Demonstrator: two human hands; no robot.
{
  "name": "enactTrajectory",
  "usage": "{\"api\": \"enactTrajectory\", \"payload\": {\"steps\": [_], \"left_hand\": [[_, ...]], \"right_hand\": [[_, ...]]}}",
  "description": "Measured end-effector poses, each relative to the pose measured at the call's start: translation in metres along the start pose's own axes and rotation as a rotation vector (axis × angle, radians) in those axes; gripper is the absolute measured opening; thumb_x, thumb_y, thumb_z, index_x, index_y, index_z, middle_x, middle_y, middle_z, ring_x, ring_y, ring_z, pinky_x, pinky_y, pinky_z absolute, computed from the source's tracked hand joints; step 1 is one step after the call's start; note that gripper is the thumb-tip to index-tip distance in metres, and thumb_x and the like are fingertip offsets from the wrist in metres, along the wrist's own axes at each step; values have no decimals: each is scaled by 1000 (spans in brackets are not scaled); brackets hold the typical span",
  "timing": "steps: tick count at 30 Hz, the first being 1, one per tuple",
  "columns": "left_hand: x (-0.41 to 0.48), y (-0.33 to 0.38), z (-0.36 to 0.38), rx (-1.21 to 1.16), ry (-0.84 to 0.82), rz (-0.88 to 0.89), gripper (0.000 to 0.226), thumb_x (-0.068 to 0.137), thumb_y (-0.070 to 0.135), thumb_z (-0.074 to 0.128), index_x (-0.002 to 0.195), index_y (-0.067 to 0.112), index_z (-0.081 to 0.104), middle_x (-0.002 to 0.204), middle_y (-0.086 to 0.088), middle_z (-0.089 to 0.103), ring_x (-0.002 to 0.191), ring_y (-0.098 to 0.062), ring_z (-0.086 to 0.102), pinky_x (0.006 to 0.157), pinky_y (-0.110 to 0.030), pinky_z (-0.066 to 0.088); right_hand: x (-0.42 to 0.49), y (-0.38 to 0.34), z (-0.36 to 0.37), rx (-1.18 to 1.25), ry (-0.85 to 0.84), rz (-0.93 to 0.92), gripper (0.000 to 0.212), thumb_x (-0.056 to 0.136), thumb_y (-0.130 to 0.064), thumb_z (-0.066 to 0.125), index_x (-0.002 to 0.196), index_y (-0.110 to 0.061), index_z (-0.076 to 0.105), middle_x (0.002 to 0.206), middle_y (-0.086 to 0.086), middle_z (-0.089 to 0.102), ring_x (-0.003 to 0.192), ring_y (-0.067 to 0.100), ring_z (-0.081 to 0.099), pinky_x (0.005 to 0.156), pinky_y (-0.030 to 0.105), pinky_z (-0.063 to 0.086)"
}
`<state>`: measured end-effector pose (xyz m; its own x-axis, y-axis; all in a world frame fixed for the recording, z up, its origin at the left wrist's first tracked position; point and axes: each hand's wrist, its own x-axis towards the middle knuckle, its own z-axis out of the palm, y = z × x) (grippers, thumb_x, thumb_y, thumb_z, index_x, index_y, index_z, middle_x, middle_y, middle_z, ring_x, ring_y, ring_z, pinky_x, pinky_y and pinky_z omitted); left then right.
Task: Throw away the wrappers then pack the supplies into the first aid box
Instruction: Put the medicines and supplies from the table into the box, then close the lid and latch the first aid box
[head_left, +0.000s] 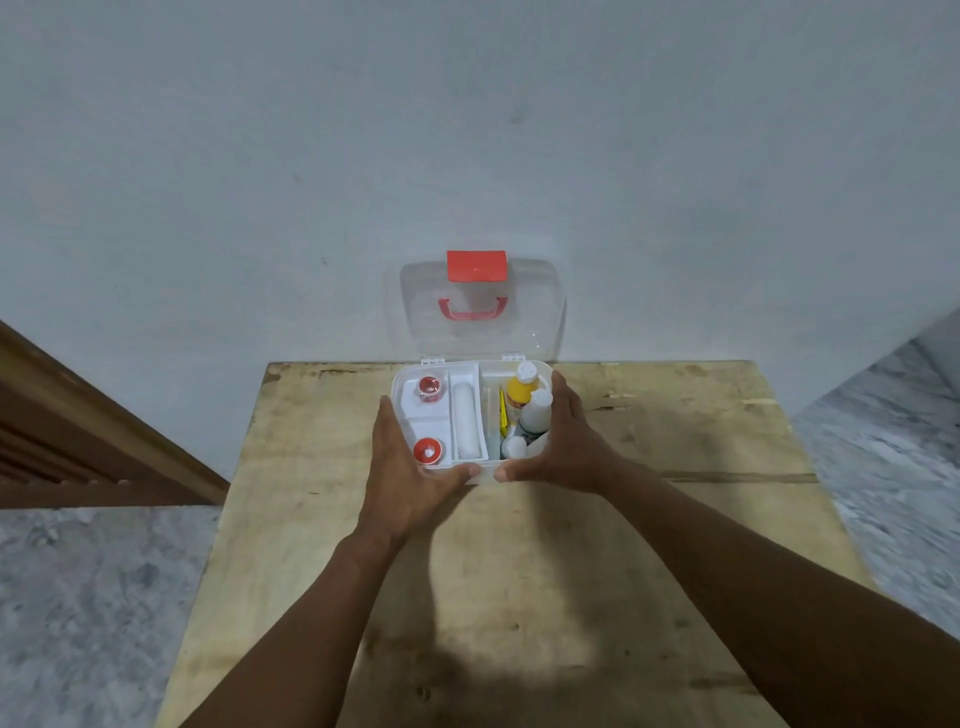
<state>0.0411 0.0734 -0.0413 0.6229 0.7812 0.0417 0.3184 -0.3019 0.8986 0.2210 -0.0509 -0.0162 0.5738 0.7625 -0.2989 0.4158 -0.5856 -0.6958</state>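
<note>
The white first aid box (483, 475) stands open at the far edge of the wooden table (675, 519). Its clear lid (530, 322), with a red latch and red handle, leans back against the wall. A white tray in the left half holds two red-and-white tape rolls (427, 450) and a white gauze roll (463, 421). The right half holds a yellow bottle (521, 392), a white bottle (536, 410) and other small items. My left hand (402, 467) grips the box's left side, thumb on the front edge. My right hand (566, 441) grips its right side the same way.
A pale wall stands right behind the table. Grey speckled floor (78, 597) lies on both sides, and a brown wooden frame (104, 441) is at the left. The tabletop in front of the box is bare wood with a shadow across it.
</note>
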Motion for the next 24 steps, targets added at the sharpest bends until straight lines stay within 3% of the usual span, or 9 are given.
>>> {"api": "enactTrajectory", "payload": {"steps": [4, 7, 8, 11, 13, 15, 18, 22, 24], "left_hand": [[1, 0, -1, -49, -6, 10, 104, 54, 41, 94, 137, 30, 34, 129, 13, 49, 117, -4, 53, 88, -11, 47], [-1, 1, -2, -121, -5, -8, 100, 55, 31, 96, 136, 30, 36, 124, 18, 51, 113, 2, 55, 79, -5, 49], [-2, 2, -1, -144, -1, -29, 100, 55, 28, 96, 135, 31, 36, 122, 23, 49, 112, 3, 55, 76, -4, 49], [-4, 5, 0, -190, 5, -90, 103, 56, 24, 96, 134, 35, 29, 120, 25, 44, 107, -1, 57, 68, -3, 50], [-5, 5, -1, -202, 2, -96, 105, 56, 22, 95, 136, 34, 28, 125, 18, 45, 108, -2, 57, 68, -4, 50], [-6, 6, -1, -211, -4, -101, 107, 56, 19, 95, 139, 29, 28, 127, 14, 46, 107, -2, 58, 66, -4, 50], [-7, 8, -1, -233, -9, -105, 104, 59, 14, 94, 137, 26, 27, 120, 19, 46, 104, -1, 59, 64, -4, 49], [-7, 9, -1, -236, -12, -124, 102, 59, 16, 94, 135, 27, 26, 114, 29, 44, 98, 2, 60, 63, -5, 50], [-7, 9, -1, -244, -15, -134, 102, 59, 16, 94, 134, 27, 25, 114, 30, 44, 97, 0, 61, 64, -6, 51]], "right_hand": [[4, -1, -21, -32, -154, 30, 140, 51, -48, 89, 150, -26, -8, 157, -8, 11, 143, 16, 20, 111, 31, 28], [4, -13, -48, 34, -265, 18, 96, 67, -25, 83, 144, -24, 25, 139, -4, 47, 121, 14, 50, 98, 32, 45], [4, -19, -56, 61, -218, 27, 77, 73, -20, 78, 138, -20, 37, 129, 0, 56, 112, 16, 56, 94, 33, 48], [12, -40, -71, -40, 304, 33, 48, 77, -32, 64, 121, -17, 55, 103, 3, 68, 98, 20, 63, 89, 34, 50], [17, -60, -76, -106, 610, -113, 38, 80, -27, 62, 116, -15, 56, 104, 5, 63, 99, 22, 59, 85, 32, 45], [25, -84, -77, -213, 713, -324, 38, 83, -20, 62, 119, -12, 54, 113, 9, 58, 106, 27, 55, 89, 34, 42], [38, -119, -74, -437, 674, -490, 49, 81, -17, 65, 127, -12, 50, 127, 11, 53, 115, 30, 50, 94, 38, 42], [54, -132, -59, -743, 551, -394, 60, 79, -18, 66, 133, -17, 41, 126, 9, 54, 120, 31, 47, 104, 50, 34], [59, -132, -56, -783, 547, -362, 56, 79, -14, 64, 130, -16, 43, 121, 9, 53, 111, 32, 51, 99, 51, 37]]}}
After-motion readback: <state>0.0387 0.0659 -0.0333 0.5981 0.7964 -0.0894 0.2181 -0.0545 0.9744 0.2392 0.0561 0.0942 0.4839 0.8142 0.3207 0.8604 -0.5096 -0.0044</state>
